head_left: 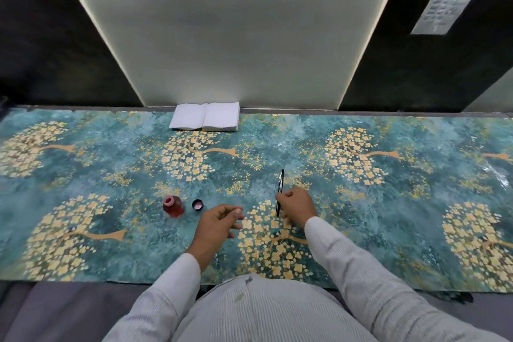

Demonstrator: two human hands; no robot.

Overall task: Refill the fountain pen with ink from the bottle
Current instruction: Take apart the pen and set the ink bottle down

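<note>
head | right hand [297, 204] fingers curled round fountain pen [280, 191], pen roughly upright over tabletop [388, 230] | left hand [219, 222] loosely curled, holding nothing, just right of cap [198, 205] | ink bottle [173, 206] uncapped, beside cap | open notebook [205, 116] at far edge

One fountain pen [280, 191], one open ink bottle [173, 206], one loose bottle cap [197, 205], one stack of white tissues [205, 116], two hands: left [219, 223], right [297, 204].

L hand [219, 223] loose, R hand [297, 204] clenched
</note>
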